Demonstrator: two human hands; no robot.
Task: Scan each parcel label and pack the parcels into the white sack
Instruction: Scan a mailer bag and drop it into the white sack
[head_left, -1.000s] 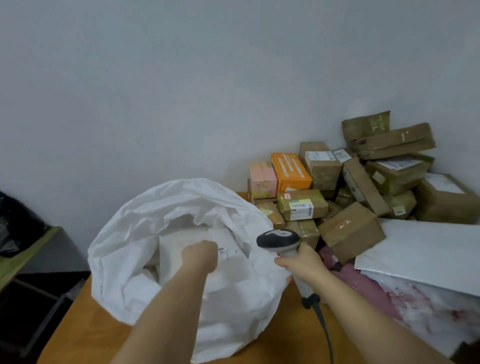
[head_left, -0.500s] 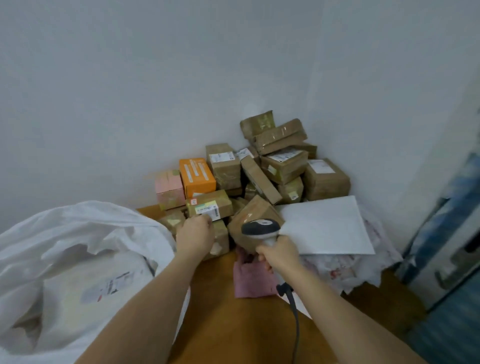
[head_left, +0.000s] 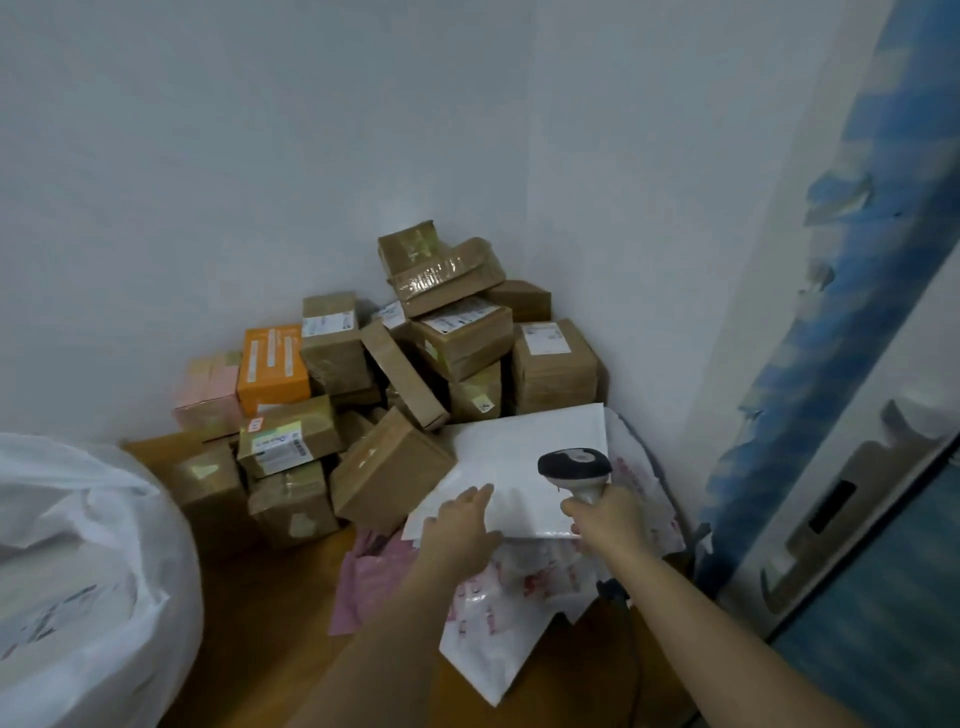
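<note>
- While the left hand (head_left: 462, 525) lies flat with its fingers spread on the near left corner of a white padded envelope (head_left: 524, 462), the right hand (head_left: 608, 519) is wrapped around the handle of a barcode scanner (head_left: 574, 467).
- Beyond the right hand, the scanner's dark head stands over the envelope's right part, and its cable (head_left: 631, 649) runs back under the right forearm.
- Under both hands, below the envelope, lies a white plastic mailer with red print (head_left: 519, 597); just left of the left wrist a pink mailer (head_left: 363, 577) lies partly beneath it.
- Directly beyond the left hand, a plain brown box (head_left: 389, 473) sits tilted, touching the envelope's left edge.
- Farther out from both hands, a heap of taped brown boxes (head_left: 457, 338) is stacked into the corner of the wall, with an orange box (head_left: 272, 366) and a pink box (head_left: 208, 387) at its left end.
- Well to the left of the left arm, the white sack (head_left: 88, 571) stands on the wooden table (head_left: 260, 623); a labelled white parcel shows blurred through its side.
</note>
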